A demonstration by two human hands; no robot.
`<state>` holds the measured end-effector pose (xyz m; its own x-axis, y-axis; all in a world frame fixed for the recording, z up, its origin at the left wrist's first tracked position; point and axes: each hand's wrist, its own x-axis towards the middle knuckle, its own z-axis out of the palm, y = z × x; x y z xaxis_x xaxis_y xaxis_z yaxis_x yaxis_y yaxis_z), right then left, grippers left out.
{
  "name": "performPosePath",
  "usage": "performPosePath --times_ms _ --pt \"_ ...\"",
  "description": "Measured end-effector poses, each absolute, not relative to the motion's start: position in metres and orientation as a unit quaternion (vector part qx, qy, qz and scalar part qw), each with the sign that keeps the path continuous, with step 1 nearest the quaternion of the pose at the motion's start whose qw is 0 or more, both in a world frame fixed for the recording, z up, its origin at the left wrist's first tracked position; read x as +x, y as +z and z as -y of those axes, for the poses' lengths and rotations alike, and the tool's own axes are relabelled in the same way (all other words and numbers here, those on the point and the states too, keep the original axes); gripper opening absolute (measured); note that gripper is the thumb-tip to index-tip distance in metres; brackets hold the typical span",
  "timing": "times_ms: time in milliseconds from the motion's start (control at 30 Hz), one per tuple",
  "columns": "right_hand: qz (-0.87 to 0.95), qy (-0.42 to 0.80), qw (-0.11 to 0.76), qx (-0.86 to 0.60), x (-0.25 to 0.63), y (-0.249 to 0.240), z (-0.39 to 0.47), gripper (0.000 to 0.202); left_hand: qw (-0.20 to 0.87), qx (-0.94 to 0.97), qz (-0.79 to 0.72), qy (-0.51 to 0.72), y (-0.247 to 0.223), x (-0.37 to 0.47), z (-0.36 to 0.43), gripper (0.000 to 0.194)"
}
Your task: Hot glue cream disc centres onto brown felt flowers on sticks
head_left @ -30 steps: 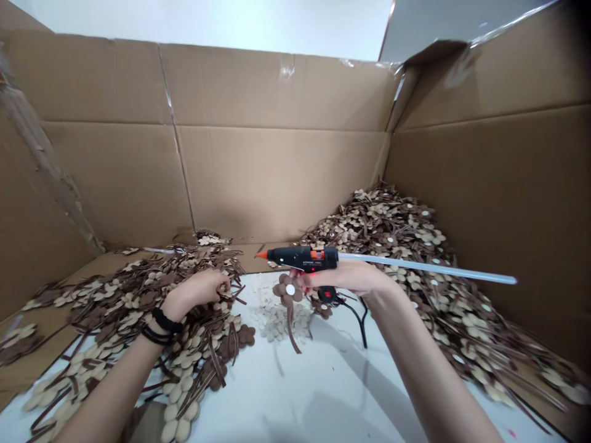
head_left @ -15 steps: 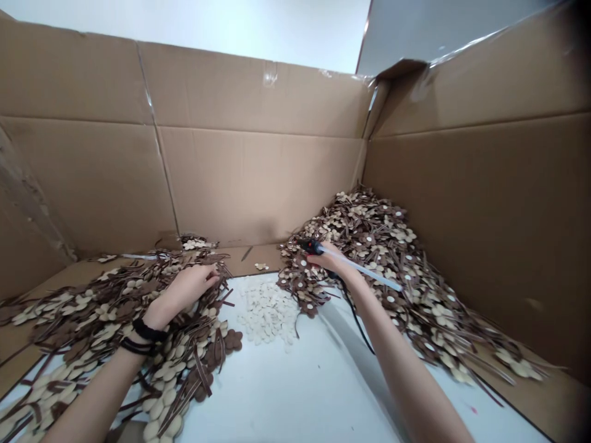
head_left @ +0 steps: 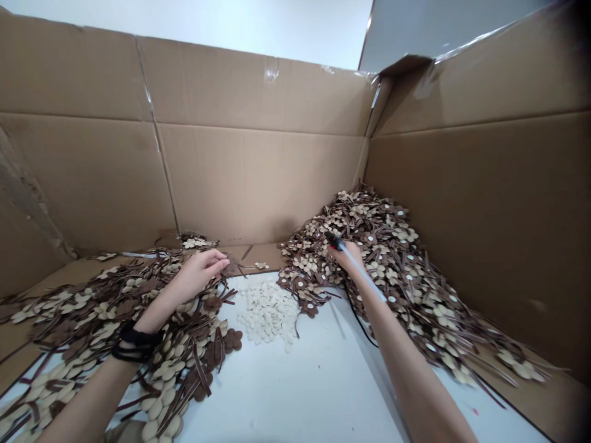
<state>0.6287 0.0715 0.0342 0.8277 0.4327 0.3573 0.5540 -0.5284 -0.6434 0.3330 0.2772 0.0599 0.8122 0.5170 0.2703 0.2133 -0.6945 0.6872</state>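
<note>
My left hand (head_left: 199, 272), with dark bands at the wrist, pinches a brown flower (head_left: 234, 266) between thumb and fingers, its thin strips sticking out to the right. Below that hand spreads a pile of brown and beige flowers with strips (head_left: 124, 307). My right hand (head_left: 349, 253) is wrapped round a black hot glue gun (head_left: 335, 241), tilted with its front away from me. A translucent glue stick (head_left: 367, 280) runs back from the gun along my forearm. Between the hands lies a heap of small white discs (head_left: 270, 312) on the white tabletop (head_left: 295, 394).
Another flower heap (head_left: 392, 246), many with white dots, fills the right corner beneath my right arm. Cardboard walls (head_left: 258, 178) stand at the back and sides. A dark cable (head_left: 357, 317) trails from the gun. One small beige flower (head_left: 261, 266) lies by the back wall.
My left hand has lifted slightly from the pile and now shows a brown flower in its fingers. My right hand with the glue gun has shifted to the right.
</note>
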Motion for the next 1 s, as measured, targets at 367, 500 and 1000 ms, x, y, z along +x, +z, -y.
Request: performPosePath --times_ms 367,500,1000 --pt "0.506 0.169 0.621 -0.574 0.506 0.121 -0.041 0.027 0.584 0.765 -0.159 0.221 0.095 0.319 -0.232 0.049" --pt "0.612 0.223 0.522 -0.551 0.486 0.117 -0.04 0.034 0.574 0.773 -0.14 0.233 0.107 0.309 -0.22 0.044" --pt "0.598 0.299 0.588 -0.456 0.502 0.09 -0.06 0.037 0.585 0.776 -0.094 0.217 0.125 0.294 -0.197 0.034"
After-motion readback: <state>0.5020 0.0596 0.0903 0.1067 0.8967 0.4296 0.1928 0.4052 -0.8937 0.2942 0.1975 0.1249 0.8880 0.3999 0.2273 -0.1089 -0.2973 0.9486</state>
